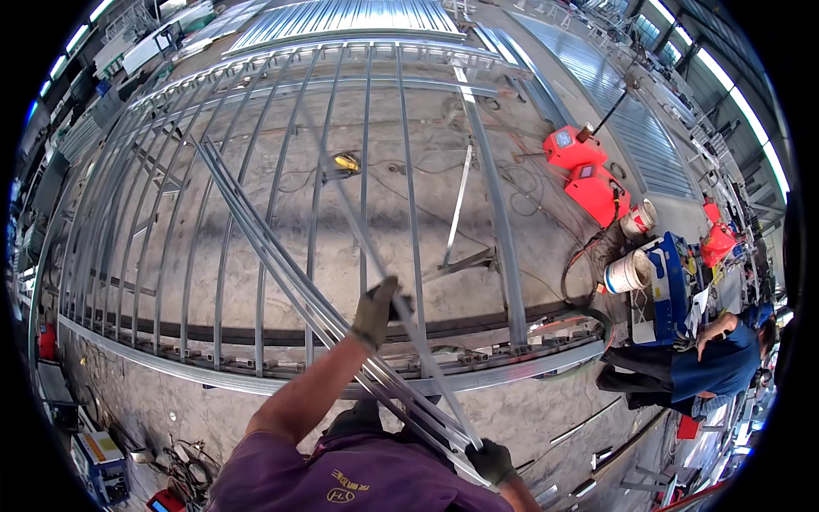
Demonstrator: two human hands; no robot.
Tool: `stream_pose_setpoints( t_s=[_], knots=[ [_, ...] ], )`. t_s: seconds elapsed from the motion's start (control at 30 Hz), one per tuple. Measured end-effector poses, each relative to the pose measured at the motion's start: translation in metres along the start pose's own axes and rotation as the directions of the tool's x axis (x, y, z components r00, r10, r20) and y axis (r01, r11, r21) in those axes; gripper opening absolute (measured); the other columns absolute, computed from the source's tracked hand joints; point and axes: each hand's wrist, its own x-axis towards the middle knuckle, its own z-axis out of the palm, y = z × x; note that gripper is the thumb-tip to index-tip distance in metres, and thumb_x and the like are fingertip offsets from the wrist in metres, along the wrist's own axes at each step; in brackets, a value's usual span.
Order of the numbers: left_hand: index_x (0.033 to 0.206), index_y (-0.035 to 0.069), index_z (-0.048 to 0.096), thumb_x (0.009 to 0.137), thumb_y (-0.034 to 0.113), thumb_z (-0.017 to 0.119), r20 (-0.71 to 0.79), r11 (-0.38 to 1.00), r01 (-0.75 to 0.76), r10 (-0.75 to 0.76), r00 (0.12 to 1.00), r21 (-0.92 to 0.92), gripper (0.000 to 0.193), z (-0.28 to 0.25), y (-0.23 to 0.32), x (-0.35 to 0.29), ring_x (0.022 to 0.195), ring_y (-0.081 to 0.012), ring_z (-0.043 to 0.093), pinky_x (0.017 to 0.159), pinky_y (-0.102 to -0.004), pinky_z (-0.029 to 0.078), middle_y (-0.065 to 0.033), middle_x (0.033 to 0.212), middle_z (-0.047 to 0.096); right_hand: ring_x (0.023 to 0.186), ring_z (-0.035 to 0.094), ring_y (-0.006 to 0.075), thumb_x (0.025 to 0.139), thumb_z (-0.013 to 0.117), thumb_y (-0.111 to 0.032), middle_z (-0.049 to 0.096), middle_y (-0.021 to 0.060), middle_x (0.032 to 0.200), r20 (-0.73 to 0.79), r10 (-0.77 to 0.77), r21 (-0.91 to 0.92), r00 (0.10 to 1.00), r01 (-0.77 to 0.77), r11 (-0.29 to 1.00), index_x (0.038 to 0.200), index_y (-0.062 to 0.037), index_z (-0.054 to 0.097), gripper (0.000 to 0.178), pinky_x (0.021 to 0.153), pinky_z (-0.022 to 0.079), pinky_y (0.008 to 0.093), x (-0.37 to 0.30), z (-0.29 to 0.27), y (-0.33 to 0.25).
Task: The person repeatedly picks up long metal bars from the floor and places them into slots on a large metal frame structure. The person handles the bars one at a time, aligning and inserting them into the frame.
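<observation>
My left hand [374, 314], in a work glove, is closed around the middle of a long, thin metal tube [431, 363]. My right hand [491, 462], gloved in dark grey, grips the tube's near end. The tube slants away to the far left, and its far part is blurred. Beneath and beside it, a bundle of similar metal tubes [281, 258] lies diagonally across a large metal frame [503, 239] of parallel bars. The bundle's near end passes in front of me, close to my right hand.
A yellow power tool [345, 164] lies on the floor inside the frame. To the right stand red machines [597, 192], white buckets [627, 271], trailing cables and a blue cart [672, 286]. A co-worker in blue [717, 363] bends at the far right. Metal sheets [341, 26] lie at the back.
</observation>
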Motion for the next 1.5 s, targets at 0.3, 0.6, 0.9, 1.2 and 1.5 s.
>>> stream_pose_setpoints(
  t_s=[0.3, 0.6, 0.9, 1.2, 1.5],
  knots=[
    [0.135, 0.001, 0.055, 0.092, 0.031, 0.071, 0.284, -0.131, -0.294, 0.767, 0.575, 0.947, 0.054, -0.091, 0.019, 0.061, 0.120, -0.0441, 0.061, 0.105, -0.0501, 0.049, -0.0250, 0.132, 0.062, 0.072, 0.072, 0.0284, 0.088, 0.076, -0.036, 0.070, 0.0177, 0.074, -0.314, -0.098, 0.356, 0.944, 0.213, 0.910, 0.091, -0.0006, 0.071, 0.036, 0.068, 0.055, 0.0423, 0.117, -0.044, -0.121],
    [0.148, 0.003, 0.052, 0.098, 0.055, 0.055, -0.093, -0.054, 0.153, 0.586, 0.805, 0.987, 0.073, -0.162, -0.030, 0.049, 0.159, -0.0392, 0.018, 0.128, -0.0573, 0.013, -0.0229, 0.166, 0.035, 0.057, 0.053, 0.0101, 0.092, 0.075, -0.029, 0.060, 0.0018, 0.061, -0.265, -0.007, 0.541, 0.964, 0.154, 0.827, 0.081, -0.0007, 0.067, 0.031, 0.053, 0.045, 0.0332, 0.172, -0.088, -0.167],
    [0.142, 0.006, 0.060, 0.098, 0.051, 0.049, -0.261, -0.081, 0.365, 0.560, 0.786, 0.927, 0.064, -0.125, -0.018, 0.052, 0.162, -0.0357, 0.013, 0.128, -0.0555, 0.011, -0.0164, 0.169, 0.033, 0.047, 0.053, 0.0097, 0.091, 0.077, -0.024, 0.057, -0.0019, 0.059, -0.370, 0.010, 0.562, 0.929, 0.216, 0.798, 0.077, -0.0056, 0.063, 0.027, 0.041, 0.042, 0.0304, 0.231, -0.043, -0.139],
    [0.134, 0.004, 0.064, 0.095, 0.046, 0.054, -0.252, -0.075, 0.351, 0.560, 0.790, 0.933, 0.059, -0.123, -0.018, 0.053, 0.161, -0.0366, 0.013, 0.128, -0.0558, 0.011, -0.0185, 0.168, 0.033, 0.056, 0.059, 0.0227, 0.085, 0.073, -0.034, 0.060, 0.0131, 0.059, -0.478, -0.013, 0.299, 0.878, 0.176, 0.938, 0.074, 0.0019, 0.066, 0.038, 0.057, 0.048, 0.0430, 0.219, -0.017, -0.144],
    [0.132, 0.003, 0.065, 0.095, 0.044, 0.054, -0.248, -0.093, 0.358, 0.562, 0.789, 0.929, 0.057, -0.123, -0.016, 0.052, 0.161, -0.0372, 0.016, 0.127, -0.0573, 0.012, -0.0194, 0.167, 0.035, 0.056, 0.061, 0.0232, 0.083, 0.072, -0.034, 0.062, 0.0164, 0.060, -0.516, -0.123, 0.209, 0.848, 0.264, 0.942, 0.071, 0.0007, 0.068, 0.037, 0.058, 0.049, 0.0437, 0.234, 0.009, -0.116]
  ],
)
